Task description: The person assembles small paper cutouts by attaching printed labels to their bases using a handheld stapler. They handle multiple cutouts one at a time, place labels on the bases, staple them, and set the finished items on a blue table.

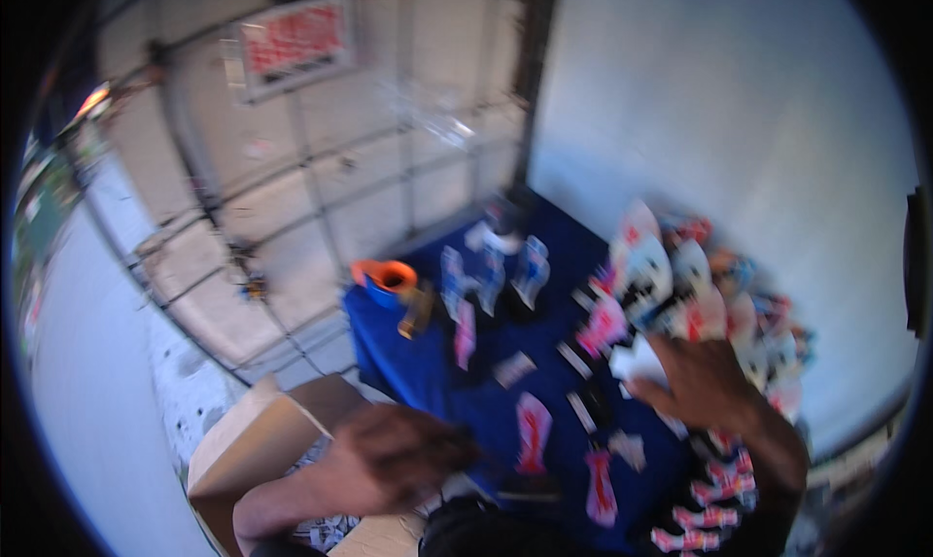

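My right hand point(708, 380) reaches over the right part of the blue-covered table, fingers closed at a small white piece point(638, 361), blurred and of unclear kind. Beside it lie a pink-and-white packaged item point(604, 326) and a crowd of white and red packages point(702, 309). My left hand point(394, 460) is curled over the table's near left side, next to an open cardboard box point(248, 431). Motion smears its fingers, and something dark shows at their tips. Past it, a pink packet point(533, 433) lies on the blue cloth point(413, 358).
Blue-and-white packages point(491, 277) stand near the table's back, beside an orange-and-blue round container point(391, 277). Another pink packet point(601, 489) and rows of red-and-white packets point(705, 518) lie at the near right. A barred gate point(350, 168) and a pale wall point(729, 100) border the table.
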Action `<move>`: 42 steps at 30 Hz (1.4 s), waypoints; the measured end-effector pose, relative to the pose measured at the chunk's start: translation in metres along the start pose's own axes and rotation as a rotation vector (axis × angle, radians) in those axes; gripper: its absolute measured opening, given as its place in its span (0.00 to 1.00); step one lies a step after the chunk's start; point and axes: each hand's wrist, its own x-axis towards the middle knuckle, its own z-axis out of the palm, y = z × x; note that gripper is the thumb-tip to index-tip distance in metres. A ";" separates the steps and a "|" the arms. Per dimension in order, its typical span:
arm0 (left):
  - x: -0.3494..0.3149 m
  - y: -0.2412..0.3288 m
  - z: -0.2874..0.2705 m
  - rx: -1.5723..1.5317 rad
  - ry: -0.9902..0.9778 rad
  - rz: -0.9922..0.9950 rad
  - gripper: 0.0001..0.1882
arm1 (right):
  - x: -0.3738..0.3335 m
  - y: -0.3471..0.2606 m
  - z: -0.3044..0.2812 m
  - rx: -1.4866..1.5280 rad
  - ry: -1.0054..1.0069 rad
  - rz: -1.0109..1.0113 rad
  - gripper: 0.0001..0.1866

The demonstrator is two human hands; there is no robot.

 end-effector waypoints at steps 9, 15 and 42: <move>-0.123 -0.069 0.156 -0.073 0.286 -0.471 0.15 | 0.023 0.056 0.107 -0.023 -0.495 0.054 0.21; -0.136 -0.077 0.227 -0.062 0.364 -0.422 0.21 | 0.022 0.055 0.148 0.069 -0.572 0.111 0.28; -0.124 -0.078 0.270 -0.161 0.385 -0.615 0.34 | 0.063 -0.018 0.178 -0.471 -0.586 -0.219 0.05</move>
